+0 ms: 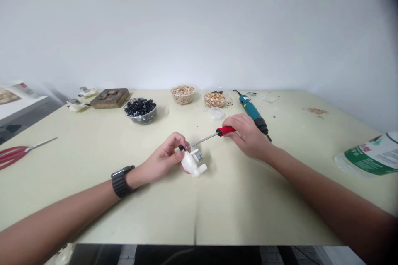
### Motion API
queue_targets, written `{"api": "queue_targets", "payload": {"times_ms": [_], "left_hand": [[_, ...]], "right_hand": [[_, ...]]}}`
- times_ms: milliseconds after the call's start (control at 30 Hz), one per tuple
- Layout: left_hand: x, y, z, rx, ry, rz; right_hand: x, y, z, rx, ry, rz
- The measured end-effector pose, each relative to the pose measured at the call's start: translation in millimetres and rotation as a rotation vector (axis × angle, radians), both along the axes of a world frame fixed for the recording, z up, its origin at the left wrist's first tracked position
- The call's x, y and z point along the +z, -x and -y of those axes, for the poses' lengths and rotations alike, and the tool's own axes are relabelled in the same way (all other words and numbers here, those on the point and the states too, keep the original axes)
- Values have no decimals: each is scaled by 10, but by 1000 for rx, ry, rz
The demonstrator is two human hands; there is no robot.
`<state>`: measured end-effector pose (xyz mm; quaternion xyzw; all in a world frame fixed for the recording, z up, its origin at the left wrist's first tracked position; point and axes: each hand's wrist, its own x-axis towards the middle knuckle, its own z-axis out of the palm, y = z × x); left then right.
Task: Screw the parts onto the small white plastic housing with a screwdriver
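In the head view, my left hand (169, 153) grips a white plastic part (190, 162) with stubby projections, holding it just above the table. A small black piece (182, 148) sits at its upper end, by my fingertips. My right hand (247, 134) is wrapped round the red handle of a screwdriver (203, 139). Its metal shaft slants down to the left, and the tip meets the part near the black piece. The exact contact at the tip is too small to make out.
Behind my hands stand a bowl of black pieces (141, 111), a tub of pale pieces (182, 94) and a tub of brass-coloured pieces (214, 99). A teal electric screwdriver (251, 109) lies beyond my right hand. Red scissors (18, 154), a block (110, 98) and a plastic container (370, 155) lie outward.
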<state>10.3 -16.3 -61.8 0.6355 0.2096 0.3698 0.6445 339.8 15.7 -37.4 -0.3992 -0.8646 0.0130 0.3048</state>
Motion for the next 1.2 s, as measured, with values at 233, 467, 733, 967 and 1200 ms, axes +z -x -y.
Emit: {"api": "queue_targets", "payload": {"times_ms": [233,467,733,967,1200], "left_hand": [[-2,-2,8,-16,10,4],[-8,-7,11,-35,7,11],[-36,15,-8,-46,-17,-5],[-36,23,6,-63,-42,-37],[-39,28,9,-83,-51,-51]], "right_hand": [[12,9,14,8,37,10],[18,5,17,17,69,4],[35,4,30,48,107,-18],[36,-19,22,74,132,-42],[52,-62,-6,112,171,-28]]}}
